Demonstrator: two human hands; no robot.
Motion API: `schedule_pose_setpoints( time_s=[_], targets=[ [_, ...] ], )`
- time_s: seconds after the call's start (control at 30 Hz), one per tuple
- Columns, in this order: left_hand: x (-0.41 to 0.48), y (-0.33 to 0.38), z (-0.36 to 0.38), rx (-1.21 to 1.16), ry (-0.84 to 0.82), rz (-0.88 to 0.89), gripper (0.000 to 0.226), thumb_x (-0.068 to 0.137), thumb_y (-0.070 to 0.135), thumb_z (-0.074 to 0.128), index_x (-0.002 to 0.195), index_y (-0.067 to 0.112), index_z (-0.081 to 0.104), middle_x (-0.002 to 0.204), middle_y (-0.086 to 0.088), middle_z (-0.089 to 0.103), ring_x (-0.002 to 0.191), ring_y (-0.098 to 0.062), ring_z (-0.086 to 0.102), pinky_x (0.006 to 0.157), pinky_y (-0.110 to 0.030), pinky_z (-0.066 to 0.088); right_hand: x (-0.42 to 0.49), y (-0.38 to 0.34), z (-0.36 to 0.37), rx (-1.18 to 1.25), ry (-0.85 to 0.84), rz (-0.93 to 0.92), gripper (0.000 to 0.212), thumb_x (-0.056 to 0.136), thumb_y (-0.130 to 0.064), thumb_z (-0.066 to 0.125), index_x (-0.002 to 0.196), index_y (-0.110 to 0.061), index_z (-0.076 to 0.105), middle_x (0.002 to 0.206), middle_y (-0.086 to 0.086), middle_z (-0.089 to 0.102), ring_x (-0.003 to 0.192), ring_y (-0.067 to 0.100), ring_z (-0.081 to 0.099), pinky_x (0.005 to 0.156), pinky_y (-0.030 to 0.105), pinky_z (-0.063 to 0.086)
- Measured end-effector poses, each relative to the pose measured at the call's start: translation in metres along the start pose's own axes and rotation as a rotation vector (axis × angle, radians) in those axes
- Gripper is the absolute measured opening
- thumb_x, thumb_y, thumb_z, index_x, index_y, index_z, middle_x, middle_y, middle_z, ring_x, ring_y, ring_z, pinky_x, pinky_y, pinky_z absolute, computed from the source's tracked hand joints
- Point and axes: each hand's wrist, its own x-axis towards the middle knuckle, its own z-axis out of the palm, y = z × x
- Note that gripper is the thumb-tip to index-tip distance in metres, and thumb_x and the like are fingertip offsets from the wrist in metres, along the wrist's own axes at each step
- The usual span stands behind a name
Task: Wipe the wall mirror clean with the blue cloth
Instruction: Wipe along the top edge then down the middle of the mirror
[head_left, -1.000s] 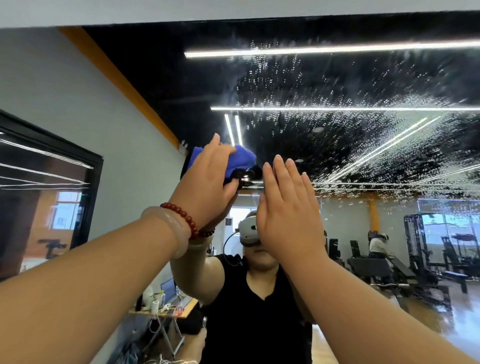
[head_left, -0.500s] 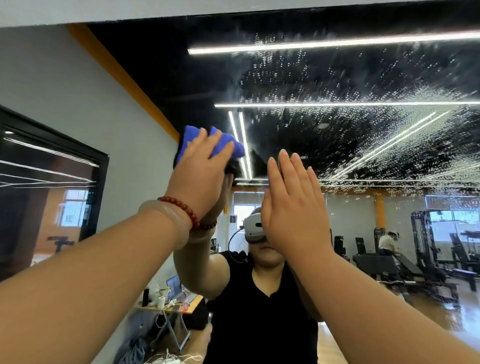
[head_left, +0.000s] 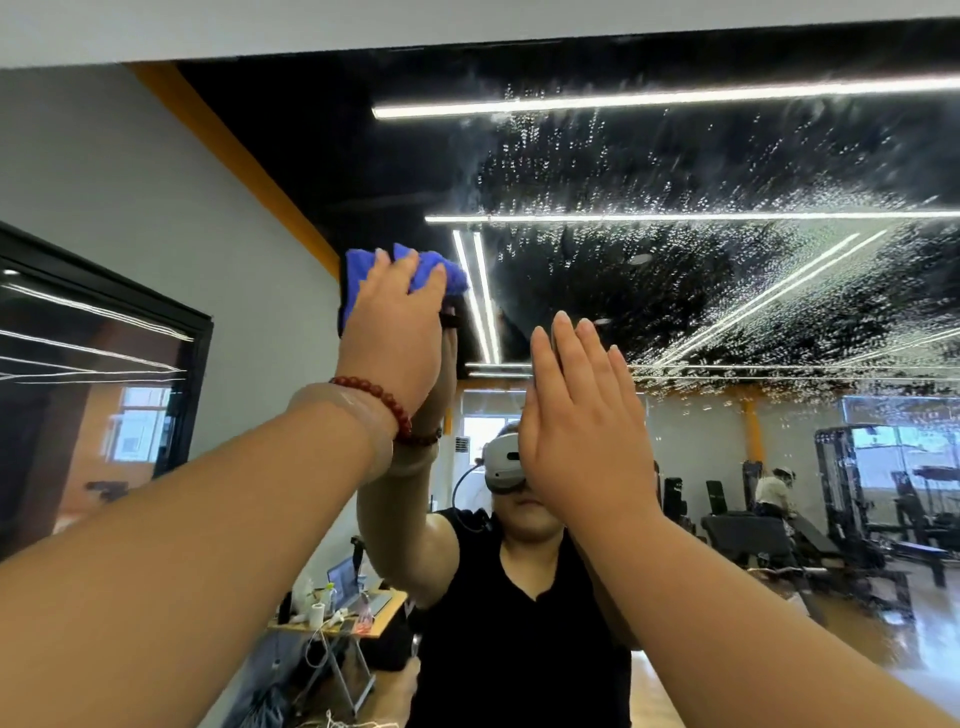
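Currently the left hand (head_left: 389, 332) has the blue cloth (head_left: 358, 275) bunched against the wall mirror (head_left: 597, 156). Fingers lie nearly straight over the cloth and press it to the glass; no clear curl around it, and the thumb is hidden. Cloth sticks out above and to the left of the fingertips. It sits well below the mirror's top edge, in the left half of what's visible. Can't pick out the mirror's side edges.

Right hand (head_left: 582, 421) is up beside it, lower and to the right, apart from the cloth. Palm faces the glass, fingers straight and together, holding nothing. Can't tell if it actually touches the surface.

Water droplets (head_left: 701, 260) cover the upper right of the glass, dense toward the right edge of view. The cloth is just left of that field, near its thin fringe.

Left wrist carries a dark red bead bracelet (head_left: 379, 400) and a pale translucent bangle (head_left: 358, 415) just behind it.

Reflected in the glass:
- person in a black sleeveless top wearing a white headset (head_left: 501, 462), arm raised to meet the cloth
- ceiling light strips (head_left: 623, 98)
- cluttered small desk (head_left: 353, 618) near the bottom, left of the person
- gym machines (head_left: 857, 509) at right, someone seated among them

Black-framed panel (head_left: 197, 395) on the grey wall at far left.
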Motion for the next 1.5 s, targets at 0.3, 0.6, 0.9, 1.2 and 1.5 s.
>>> schedule_pose_setpoints(
  time_s=[0.3, 0.6, 0.9, 1.2, 1.5],
  targets=[
    [-0.005, -0.004, 0.008, 0.018, 0.036, 0.299, 0.039, 0.089, 0.007, 0.055, 0.128, 0.002, 0.06, 0.134, -0.025, 0.053, 0.127, -0.045, 0.048, 0.107, -0.047, 0.036, 0.001, 0.001, 0.002, -0.014, 0.018, -0.008, 0.053, 0.099, -0.028, 0.029, 0.144, -0.005, 0.043, 0.152, 0.014, 0.038, 0.143, 0.031, 0.032, 0.118, 0.044, 0.017],
    [-0.016, 0.012, 0.012, -0.09, -0.021, 0.383, 0.04, 0.089, 0.01, 0.046, 0.125, 0.001, 0.062, 0.132, -0.026, 0.055, 0.127, -0.048, 0.046, 0.104, -0.06, 0.038, 0.001, 0.002, 0.001, 0.014, 0.027, -0.012, 0.055, 0.098, -0.03, 0.028, 0.145, -0.006, 0.042, 0.152, 0.014, 0.038, 0.143, 0.03, 0.032, 0.119, 0.042, 0.014],
    [0.007, -0.002, -0.002, 0.009, -0.079, 0.138, 0.047, 0.101, 0.006, 0.038, 0.148, 0.011, 0.035, 0.157, -0.012, 0.026, 0.147, -0.034, 0.012, 0.119, -0.039, 0.01, 0.023, 0.0, -0.008, -0.011, 0.083, -0.016, 0.048, 0.091, -0.028, 0.041, 0.131, -0.008, 0.058, 0.125, 0.013, 0.058, 0.117, 0.033, 0.053, 0.096, 0.042, 0.036],
    [0.02, -0.021, 0.005, 0.004, -0.014, 0.392, 0.049, 0.082, -0.004, 0.068, 0.129, 0.0, 0.058, 0.136, -0.027, 0.051, 0.128, -0.05, 0.044, 0.105, -0.054, 0.034, 0.098, -0.011, 0.005, 0.0, 0.069, -0.012, 0.051, 0.088, -0.024, 0.043, 0.134, -0.006, 0.054, 0.134, 0.017, 0.055, 0.13, 0.035, 0.047, 0.106, 0.047, 0.035],
    [0.067, -0.033, 0.014, 0.058, 0.126, 0.226, 0.042, 0.081, 0.012, 0.035, 0.107, 0.0, 0.067, 0.113, -0.026, 0.063, 0.115, -0.031, 0.041, 0.097, -0.036, 0.033, 0.098, -0.01, 0.022, 0.059, 0.141, 0.001, 0.049, 0.091, -0.022, 0.047, 0.137, -0.004, 0.051, 0.14, 0.021, 0.049, 0.131, 0.038, 0.044, 0.11, 0.049, 0.033]
  ],
)
